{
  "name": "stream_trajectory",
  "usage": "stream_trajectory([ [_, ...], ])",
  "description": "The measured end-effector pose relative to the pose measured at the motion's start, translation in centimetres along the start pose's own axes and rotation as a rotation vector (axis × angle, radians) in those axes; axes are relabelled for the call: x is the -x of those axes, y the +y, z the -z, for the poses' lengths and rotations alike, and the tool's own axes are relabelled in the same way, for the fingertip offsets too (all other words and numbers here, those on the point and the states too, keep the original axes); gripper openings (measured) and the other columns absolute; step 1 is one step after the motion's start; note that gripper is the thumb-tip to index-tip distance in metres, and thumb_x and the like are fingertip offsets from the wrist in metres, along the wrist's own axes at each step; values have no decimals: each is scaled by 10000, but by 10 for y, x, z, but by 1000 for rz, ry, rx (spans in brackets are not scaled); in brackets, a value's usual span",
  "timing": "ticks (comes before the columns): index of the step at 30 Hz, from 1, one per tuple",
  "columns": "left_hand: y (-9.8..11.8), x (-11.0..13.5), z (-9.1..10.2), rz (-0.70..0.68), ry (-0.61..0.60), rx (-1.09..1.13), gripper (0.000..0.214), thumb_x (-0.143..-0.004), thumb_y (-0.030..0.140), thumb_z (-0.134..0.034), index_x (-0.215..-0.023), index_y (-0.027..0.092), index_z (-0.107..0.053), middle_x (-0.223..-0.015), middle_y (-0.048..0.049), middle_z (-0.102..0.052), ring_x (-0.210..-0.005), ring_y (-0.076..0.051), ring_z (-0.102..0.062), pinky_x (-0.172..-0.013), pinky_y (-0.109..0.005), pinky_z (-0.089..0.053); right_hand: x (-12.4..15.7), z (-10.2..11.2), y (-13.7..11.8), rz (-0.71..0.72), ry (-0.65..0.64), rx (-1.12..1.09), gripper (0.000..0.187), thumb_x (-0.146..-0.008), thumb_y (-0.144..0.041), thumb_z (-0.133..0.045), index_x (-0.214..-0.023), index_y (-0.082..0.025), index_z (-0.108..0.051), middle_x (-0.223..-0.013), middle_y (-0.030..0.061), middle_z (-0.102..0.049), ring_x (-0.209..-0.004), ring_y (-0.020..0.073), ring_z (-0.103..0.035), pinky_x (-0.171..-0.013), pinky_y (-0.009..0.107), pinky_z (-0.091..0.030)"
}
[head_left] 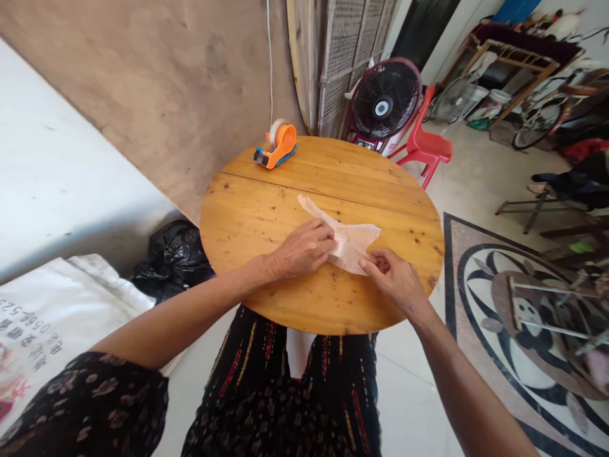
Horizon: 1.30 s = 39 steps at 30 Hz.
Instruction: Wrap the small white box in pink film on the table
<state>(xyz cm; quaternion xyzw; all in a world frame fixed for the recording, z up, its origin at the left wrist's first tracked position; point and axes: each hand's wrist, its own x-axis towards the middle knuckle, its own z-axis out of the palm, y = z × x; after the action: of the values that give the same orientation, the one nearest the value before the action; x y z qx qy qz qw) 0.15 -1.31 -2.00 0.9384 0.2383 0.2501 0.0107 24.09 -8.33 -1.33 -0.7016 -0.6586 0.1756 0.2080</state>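
Note:
A thin, see-through plastic bag [353,239] lies crumpled on the round wooden table [266,216], one strip of it stretching toward the far left. My left hand [304,249] rests on the bag's left side, fingers curled and pressing it down. My right hand [392,274] pinches the bag's near right edge between thumb and fingers. Something small and pale shows inside the bag between the two hands; I cannot make out what it is.
An orange tape dispenser [276,146] sits at the table's far edge. Behind the table stand a red fan [385,100] and a red plastic chair [425,149]. A black rubbish bag [174,257] and a white printed sack [52,317] lie at the left.

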Motion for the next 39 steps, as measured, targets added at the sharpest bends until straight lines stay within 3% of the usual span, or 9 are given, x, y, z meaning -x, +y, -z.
stream_trajectory([
  [8,6,-11,15,-58,-147,-106,228,-894,107,-428,-938,159,-645,-947,-94,-562,-907,-205,-469,-811,-314,-407,-8,-3,-15,9,22,121,283,-863,-436,-467,-715,-214,-561,-617,-1,-582,-591,163,-512,-576,271,-308],
  [15,8,-21,17,-82,-257,-148,237,-896,122,-422,-915,173,-652,-924,-94,-527,-840,-208,-463,-756,-327,-384,-6,-5,-11,49,95,-42,286,-893,-398,-427,-702,-209,-524,-607,-7,-553,-575,151,-486,-581,267,-325],
  [21,6,-23,13,-88,-272,-145,255,-916,159,-416,-977,183,-662,-898,-82,-511,-828,-203,-449,-748,-326,-371,-9,-9,-10,4,13,-186,357,-828,-517,-527,-816,-178,-639,-676,23,-635,-611,168,-547,-572,265,-369],
  [25,6,-24,11,-93,-277,-145,284,-918,146,-398,-1014,183,-663,-916,-89,-516,-859,-217,-450,-770,-339,-364,-11,-10,-13,26,-28,-187,320,-816,-455,-548,-636,-191,-568,-566,-10,-563,-542,138,-491,-526,252,-334],
  [31,5,-25,12,-74,-273,-81,275,-912,153,-416,-1007,180,-672,-890,-81,-523,-856,-214,-455,-815,-343,-356,-10,-16,-23,-73,-59,-548,368,-857,-480,-513,-620,-200,-493,-481,-33,-528,-433,109,-471,-469,237,-356],
  [36,4,-26,12,-61,-284,-19,277,-905,152,-433,-1045,198,-668,-913,-72,-537,-857,-209,-466,-821,-333,-353,-9,-27,-35,-185,-55,-862,366,-797,-528,-587,-679,-185,-534,-508,-24,-569,-430,104,-523,-417,208,-395],
  [39,2,-25,10,-73,-244,5,252,-917,183,-433,-969,192,-679,-911,-80,-548,-863,-218,-480,-810,-335,-365,-9,-30,-41,-191,-49,-970,368,-752,-523,-645,-684,-174,-548,-552,-19,-596,-455,92,-550,-416,188,-422],
])
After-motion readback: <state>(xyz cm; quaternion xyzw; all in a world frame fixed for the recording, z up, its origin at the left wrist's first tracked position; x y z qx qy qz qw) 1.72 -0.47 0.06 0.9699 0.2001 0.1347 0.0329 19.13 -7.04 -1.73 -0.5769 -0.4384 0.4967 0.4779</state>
